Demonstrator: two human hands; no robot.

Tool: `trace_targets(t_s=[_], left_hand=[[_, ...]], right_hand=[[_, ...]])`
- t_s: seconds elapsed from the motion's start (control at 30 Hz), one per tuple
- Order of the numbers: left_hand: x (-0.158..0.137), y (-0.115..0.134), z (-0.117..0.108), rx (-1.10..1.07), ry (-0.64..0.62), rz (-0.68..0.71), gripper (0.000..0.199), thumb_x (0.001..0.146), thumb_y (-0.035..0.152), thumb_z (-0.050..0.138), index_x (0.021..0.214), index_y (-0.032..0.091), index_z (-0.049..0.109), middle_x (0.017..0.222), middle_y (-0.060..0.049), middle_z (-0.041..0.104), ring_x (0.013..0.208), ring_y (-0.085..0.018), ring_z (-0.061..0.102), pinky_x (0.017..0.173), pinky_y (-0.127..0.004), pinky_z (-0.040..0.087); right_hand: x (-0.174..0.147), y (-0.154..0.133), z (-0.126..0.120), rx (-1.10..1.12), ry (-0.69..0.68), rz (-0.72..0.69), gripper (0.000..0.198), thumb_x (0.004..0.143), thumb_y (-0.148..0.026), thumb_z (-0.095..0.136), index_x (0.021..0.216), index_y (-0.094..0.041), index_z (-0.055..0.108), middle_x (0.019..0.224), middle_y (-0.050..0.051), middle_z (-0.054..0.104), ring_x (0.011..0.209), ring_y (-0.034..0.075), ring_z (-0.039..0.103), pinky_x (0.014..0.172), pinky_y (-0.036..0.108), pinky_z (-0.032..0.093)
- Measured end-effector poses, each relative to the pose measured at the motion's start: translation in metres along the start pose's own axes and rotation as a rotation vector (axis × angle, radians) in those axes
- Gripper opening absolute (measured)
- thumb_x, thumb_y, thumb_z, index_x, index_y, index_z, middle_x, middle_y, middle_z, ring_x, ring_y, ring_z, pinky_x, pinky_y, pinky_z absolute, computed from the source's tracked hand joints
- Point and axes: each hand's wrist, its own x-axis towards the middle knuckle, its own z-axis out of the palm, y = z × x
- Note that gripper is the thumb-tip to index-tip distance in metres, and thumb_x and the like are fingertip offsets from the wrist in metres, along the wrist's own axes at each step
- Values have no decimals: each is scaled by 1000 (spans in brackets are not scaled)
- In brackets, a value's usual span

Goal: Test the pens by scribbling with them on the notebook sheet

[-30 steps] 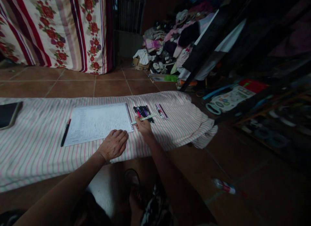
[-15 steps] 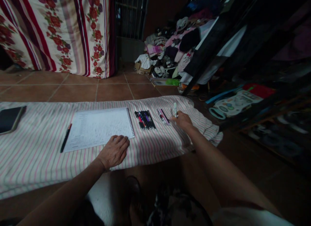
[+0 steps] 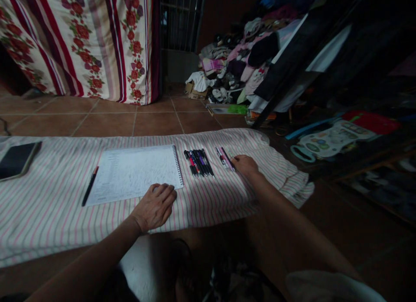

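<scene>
My left hand (image 3: 157, 206) lies palm down on the lower right corner of the spiral notebook (image 3: 139, 170), its fingers stretched out and holding nothing. The notebook's page is covered in faint writing. My right hand (image 3: 246, 164) rests on the cloth at the right, fingers curled together just beside a small group of pens (image 3: 225, 159), one of them pinkish purple. What those fingers hold, if anything, is hidden. Between the hands, a row of several dark pens (image 3: 199, 163) lies side by side. A black pen (image 3: 90, 187) lies along the notebook's left edge.
A striped cloth (image 3: 58, 206) covers the low table. At its far left lies a dark-screened phone or tablet (image 3: 17, 160). Beyond are a tiled floor (image 3: 113, 124), a floral curtain (image 3: 107, 46) and a heap of clothes (image 3: 240, 63). A toy-like panel (image 3: 334, 137) stands at right.
My right hand has lowered to the cloth beside the small pen group; the pale, upright pen-like thing it held no longer shows. My left hand stays on the notebook. The view has shifted slightly.
</scene>
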Motion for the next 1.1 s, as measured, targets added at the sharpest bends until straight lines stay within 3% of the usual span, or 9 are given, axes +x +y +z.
trace_targets(t_s=[0.3,0.47,0.63,0.7,0.73,0.83,0.97,1.03,1.1], left_hand=[[0,0,0,12,2,11,36,84,24,41,117,14,49,120,-14,52,107,-28,44,86,-45,34],[0,0,0,3,-10,12,35,84,24,41,117,13,49,121,-14,51,107,-29,44,87,-45,33],[0,0,-6,-18,-6,5,33,84,23,40,114,13,50,116,-14,53,104,-27,45,87,-43,34],[-1,0,-8,-28,7,-1,32,84,22,41,113,13,50,112,-13,54,102,-26,47,86,-42,35],[-1,1,-8,-32,19,0,32,84,22,41,114,12,49,112,-13,54,102,-25,47,86,-42,36],[0,2,-5,-34,73,-7,34,84,23,42,115,11,48,110,-14,55,102,-25,48,87,-41,36],[-7,2,-1,-141,164,-193,19,77,26,53,94,20,59,101,-6,61,96,-20,52,87,-34,41],[-19,-4,-5,-121,221,-342,24,79,24,51,101,19,57,111,-8,57,102,-21,50,87,-35,41],[-37,-18,-14,-89,300,-582,31,80,16,46,110,14,53,117,-14,52,106,-25,47,88,-41,40]], right_hand=[[-12,-4,4,78,41,-30,32,81,-31,47,103,-20,67,104,10,67,97,21,60,76,27,42],[-21,-9,-6,147,96,6,32,79,-31,48,97,-15,69,99,15,67,94,26,61,76,32,43],[-42,-54,-20,299,209,-49,36,84,-30,40,107,-14,64,104,15,64,96,23,59,83,33,43],[-64,-89,-17,439,201,-151,37,85,-32,38,110,-17,61,103,9,66,91,17,61,79,28,46],[-79,-108,-14,688,156,-227,39,84,-35,40,110,-14,60,99,10,66,88,18,62,76,29,47],[-139,-161,-6,1144,-94,-385,38,78,-38,48,104,-14,62,88,9,68,80,19,64,71,31,50],[-219,-191,-8,1152,-257,-573,26,74,-28,52,94,-19,66,99,7,66,89,19,62,79,31,50],[-247,-186,-14,1093,-303,-611,25,75,-30,51,93,-19,66,95,9,66,84,19,63,74,32,51],[-265,-173,-19,1062,-327,-584,26,75,-34,52,91,-18,66,93,9,67,81,20,63,71,32,51]])
